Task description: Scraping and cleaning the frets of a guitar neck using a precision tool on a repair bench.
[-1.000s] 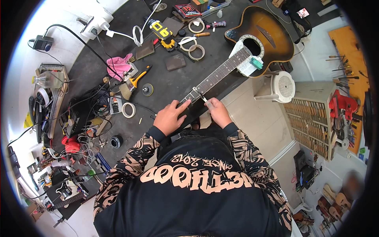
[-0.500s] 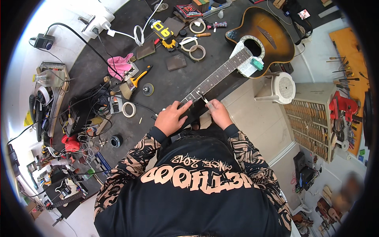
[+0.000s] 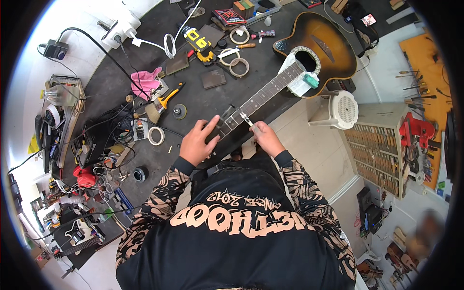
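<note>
Two bare hands worked at the near end of an acoustic guitar (image 3: 316,48) that lay flat on a wide dark workbench (image 3: 203,104). The bench was the largest thing, and it spread away from both hands to the far side and to the left. The guitar body, brown with a dark edge, was well beyond the right hand, up and to the right of it, and its long neck (image 3: 263,94) ran down toward the hands.

The left hand (image 3: 197,143) lay on the end of the neck, fingers spread and pressing down, thumb along the side, so it was holding the neck steady and not closed around it. The right hand (image 3: 266,137) was just beside it, on the other side of the neck, and it was pinching a thin metal tool (image 3: 246,118) whose tip touched the fretboard. What kind of tool it was, I could not tell.

Beyond the right hand, off the bench, a white plastic stool (image 3: 340,110) stood near the guitar body. Farther to the right of that hand was a pale cabinet of small drawers (image 3: 379,145).

To the left of the left hand, near it, a roll of tape (image 3: 155,136) lay flat. Farther up from that hand were a pink cloth (image 3: 145,82) and an orange-handled tool (image 3: 170,95), well apart from the fingers.
</note>
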Motion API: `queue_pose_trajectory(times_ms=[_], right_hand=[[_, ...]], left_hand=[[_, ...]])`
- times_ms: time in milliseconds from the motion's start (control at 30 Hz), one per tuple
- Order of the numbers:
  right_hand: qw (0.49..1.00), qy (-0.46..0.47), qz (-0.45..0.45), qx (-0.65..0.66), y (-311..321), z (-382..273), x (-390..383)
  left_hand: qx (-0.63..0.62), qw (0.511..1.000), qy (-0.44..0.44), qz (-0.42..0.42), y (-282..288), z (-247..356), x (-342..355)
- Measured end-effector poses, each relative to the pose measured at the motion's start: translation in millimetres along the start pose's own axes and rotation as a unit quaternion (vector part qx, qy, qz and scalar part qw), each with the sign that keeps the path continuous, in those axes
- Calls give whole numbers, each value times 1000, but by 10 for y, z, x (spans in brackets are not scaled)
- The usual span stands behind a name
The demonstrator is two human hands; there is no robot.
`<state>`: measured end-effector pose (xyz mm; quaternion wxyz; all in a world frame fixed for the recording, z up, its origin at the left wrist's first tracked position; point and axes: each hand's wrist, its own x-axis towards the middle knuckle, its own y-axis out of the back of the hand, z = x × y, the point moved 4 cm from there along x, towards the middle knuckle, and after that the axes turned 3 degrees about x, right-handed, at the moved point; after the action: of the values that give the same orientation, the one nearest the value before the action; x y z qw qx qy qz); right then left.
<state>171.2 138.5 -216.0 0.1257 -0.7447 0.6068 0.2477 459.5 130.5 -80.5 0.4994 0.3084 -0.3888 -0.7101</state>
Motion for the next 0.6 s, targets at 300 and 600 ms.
queue_pose_trajectory(times_ms=[300, 600], right_hand=[[820, 218, 318, -424, 1594, -957, 335], [823, 276, 269, -416, 2440, -822, 786]], left_hand=[[-168, 974, 127, 88, 120, 49, -302], [-220, 953, 193, 76, 24, 407, -581]])
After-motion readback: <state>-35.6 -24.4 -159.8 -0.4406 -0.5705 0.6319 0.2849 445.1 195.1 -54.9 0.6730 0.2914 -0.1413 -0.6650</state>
